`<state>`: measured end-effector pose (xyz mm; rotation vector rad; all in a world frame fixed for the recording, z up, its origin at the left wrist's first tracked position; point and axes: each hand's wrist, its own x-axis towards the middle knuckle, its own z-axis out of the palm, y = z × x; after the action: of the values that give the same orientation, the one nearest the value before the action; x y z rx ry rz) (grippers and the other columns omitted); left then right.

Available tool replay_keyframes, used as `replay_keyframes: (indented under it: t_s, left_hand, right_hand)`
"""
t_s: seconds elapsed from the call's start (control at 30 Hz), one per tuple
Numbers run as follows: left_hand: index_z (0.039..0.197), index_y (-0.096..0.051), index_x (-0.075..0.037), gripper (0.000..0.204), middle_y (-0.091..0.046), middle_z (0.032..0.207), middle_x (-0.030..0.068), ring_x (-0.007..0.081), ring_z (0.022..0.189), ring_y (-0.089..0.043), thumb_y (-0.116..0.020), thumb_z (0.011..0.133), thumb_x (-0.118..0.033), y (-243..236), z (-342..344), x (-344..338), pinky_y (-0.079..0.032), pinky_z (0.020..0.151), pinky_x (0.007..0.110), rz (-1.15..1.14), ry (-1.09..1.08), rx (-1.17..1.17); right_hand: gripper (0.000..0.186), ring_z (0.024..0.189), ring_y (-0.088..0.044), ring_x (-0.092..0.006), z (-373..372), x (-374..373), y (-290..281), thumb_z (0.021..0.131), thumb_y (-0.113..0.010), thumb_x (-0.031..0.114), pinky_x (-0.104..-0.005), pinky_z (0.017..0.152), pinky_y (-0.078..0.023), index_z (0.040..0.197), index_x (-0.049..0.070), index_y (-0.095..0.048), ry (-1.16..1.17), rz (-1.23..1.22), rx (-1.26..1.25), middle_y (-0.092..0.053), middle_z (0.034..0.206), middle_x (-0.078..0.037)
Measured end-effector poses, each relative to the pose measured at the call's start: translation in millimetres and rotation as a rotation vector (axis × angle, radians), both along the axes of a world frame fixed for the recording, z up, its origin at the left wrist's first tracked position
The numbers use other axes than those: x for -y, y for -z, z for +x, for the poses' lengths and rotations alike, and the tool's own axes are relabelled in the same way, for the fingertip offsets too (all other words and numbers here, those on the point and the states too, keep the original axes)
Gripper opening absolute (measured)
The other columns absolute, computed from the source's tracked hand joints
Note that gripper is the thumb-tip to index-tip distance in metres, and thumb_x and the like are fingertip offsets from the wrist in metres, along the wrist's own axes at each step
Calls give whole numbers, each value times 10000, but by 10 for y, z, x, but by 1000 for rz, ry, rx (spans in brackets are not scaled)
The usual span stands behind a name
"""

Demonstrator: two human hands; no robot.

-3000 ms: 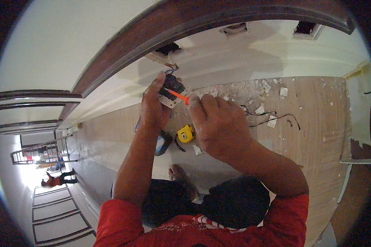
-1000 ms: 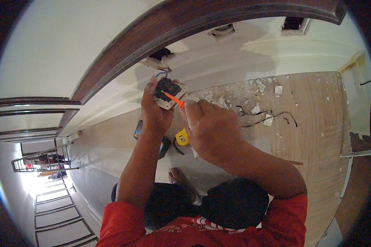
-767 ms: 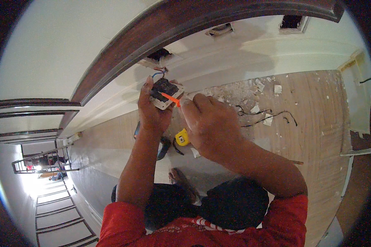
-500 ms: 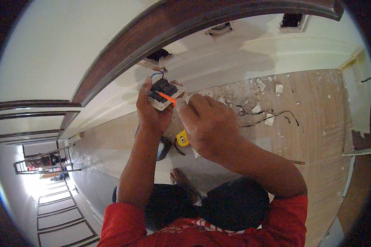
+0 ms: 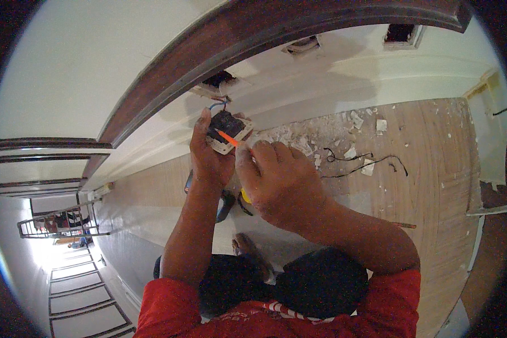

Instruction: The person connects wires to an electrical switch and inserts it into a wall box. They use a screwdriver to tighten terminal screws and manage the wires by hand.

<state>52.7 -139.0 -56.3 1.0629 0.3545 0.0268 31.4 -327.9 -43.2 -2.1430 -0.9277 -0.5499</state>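
Note:
My left hand (image 5: 209, 158) grips an electrical wall plate (image 5: 226, 127), its black back facing up and its pale rim showing along the near side. Blue and darker wires (image 5: 216, 105) run from it to a rough square opening (image 5: 219, 78) low in the wall. In my right hand (image 5: 284, 183) is a slim tool with an orange shaft (image 5: 229, 139), which looks like a screwdriver. Its tip meets the black back of the plate. My right fingers are closed round the tool and hide its handle.
Paint chips and rubble (image 5: 298, 141) lie along the wall's foot, beside a loose black wire (image 5: 377, 161). A yellow tape measure (image 5: 245, 196) sits partly hidden below my right hand. Dark wooden trim (image 5: 253, 35) crosses above. Another wall opening (image 5: 400, 32) is at upper right; scaffolding (image 5: 59, 221) stands far left.
My right hand has shifted slightly left and turned, covering more of the tape measure. The plate has tilted a little in my left hand, and the tool tip remains against it.

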Motion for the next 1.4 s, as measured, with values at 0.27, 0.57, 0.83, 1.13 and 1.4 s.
replay_keyframes:
  t_s: [0.27,0.57,0.83,1.13,1.4]
  left_hand:
    - [1101,-563,-39,341,-672,997,149,277,944,-657,-546,955,-346,134,-27,-108,-528,877,415,-53,-12,-44]
    - [1126,-554,-42,354,-667,1002,128,266,946,-655,-563,944,-346,56,-25,-46,-522,888,404,70,-64,-66]
    - [1095,-573,-45,353,-662,995,118,235,923,-655,-584,930,-356,32,-53,-72,-525,857,377,157,-25,-22]
    - [1114,-573,-30,387,-669,989,121,220,896,-657,-595,925,-367,89,-8,-96,-527,829,364,150,-66,-21]
    - [1051,-612,-12,327,-670,956,106,211,879,-656,-613,928,-316,109,-47,-145,-523,812,355,373,-45,1]
  right_hand:
    - [210,617,-638,-348,112,-11,-129,900,-575,200,-452,564,-513,882,-5,-621,-2,65,-477,-619,704,-167]
    - [225,611,-642,-331,6,2,-141,910,-570,196,-451,548,-526,972,-20,-571,-23,-18,-317,-581,763,-135]
    - [301,714,-631,-244,48,13,-108,735,-613,159,-356,595,-530,981,-11,-577,-49,-251,-10,-575,829,-113]
    - [181,593,-614,-332,73,-39,-56,842,-603,155,-435,550,-502,888,-20,-601,-53,3,-352,-619,737,-169]
    - [248,693,-615,-409,228,-87,-85,884,-593,197,-472,627,-494,791,-33,-600,28,245,-737,-623,773,-241]
